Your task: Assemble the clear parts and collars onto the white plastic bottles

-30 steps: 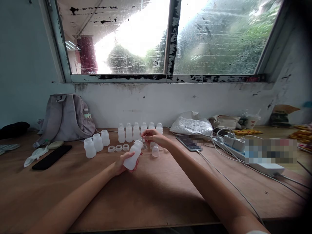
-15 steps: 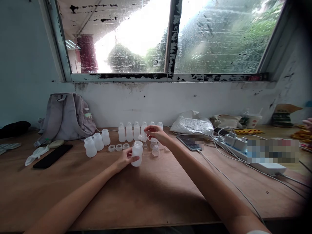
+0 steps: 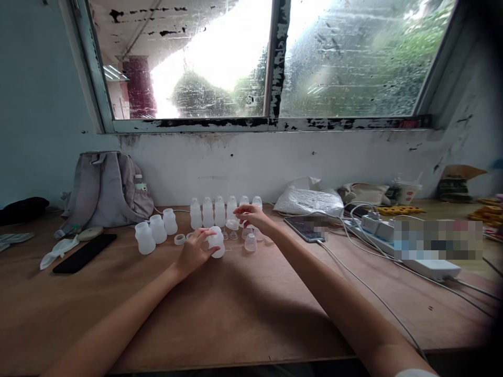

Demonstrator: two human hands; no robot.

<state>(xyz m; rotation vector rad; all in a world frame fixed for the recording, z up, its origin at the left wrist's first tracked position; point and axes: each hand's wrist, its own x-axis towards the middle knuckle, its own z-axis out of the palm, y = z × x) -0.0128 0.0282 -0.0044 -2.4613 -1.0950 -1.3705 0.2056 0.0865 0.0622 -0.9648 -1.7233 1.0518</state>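
Observation:
My left hand (image 3: 195,250) is wrapped round the side of a frosted white baby bottle (image 3: 216,245) without a cap, near the middle of the table. Just right of it, my right hand (image 3: 250,214) pinches a clear nipple with a collar ring (image 3: 232,224); its upper end is hidden by the fingers. Behind the hands stands a row of several capped baby bottles (image 3: 208,213). Three open bottles (image 3: 145,239) are to the left. A loose collar ring (image 3: 179,239) lies beside my left hand, which partly covers others. Clear caps (image 3: 250,242) stand below my right hand.
A grey backpack (image 3: 106,183) leans by the wall, with a black phone (image 3: 84,254) before it. To the right are a charging phone (image 3: 304,229), a plastic bag (image 3: 308,200), and a white power strip (image 3: 432,268) with trailing cables.
My left hand has shifted its grip higher on the bottle, which has moved slightly away from me and to the left. My right hand stays close to its earlier place.

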